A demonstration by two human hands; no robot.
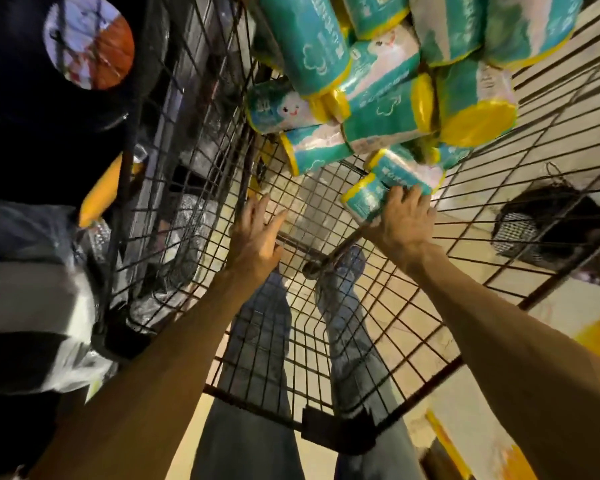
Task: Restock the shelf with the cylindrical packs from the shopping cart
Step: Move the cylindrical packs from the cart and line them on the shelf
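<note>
- teal-and-yellow cylindrical packs in glossy plastic film (pixel 378 81) lie heaped at the far end of the black wire-mesh shopping cart (pixel 326 327), touching one another; no shelf can be made out.
- nearest teal pack with a yellow end cap (pixel 364 199) sits at the near edge of that heap, on the cart's mesh floor.
- right hand (pixel 404 225) rests on this pack, fingers (pixel 400 195) curled over its side; the grip looks partial, not fully closed.
- left hand (pixel 255 233) hovers beside it over bare mesh, fingers spread, holding nothing.
- judged by the wrinkled film, the packs are likely light, soft and squashy, with a slick wrap.
- best held around the middle, or palm under one end; pinching the film risks slipping.
</note>
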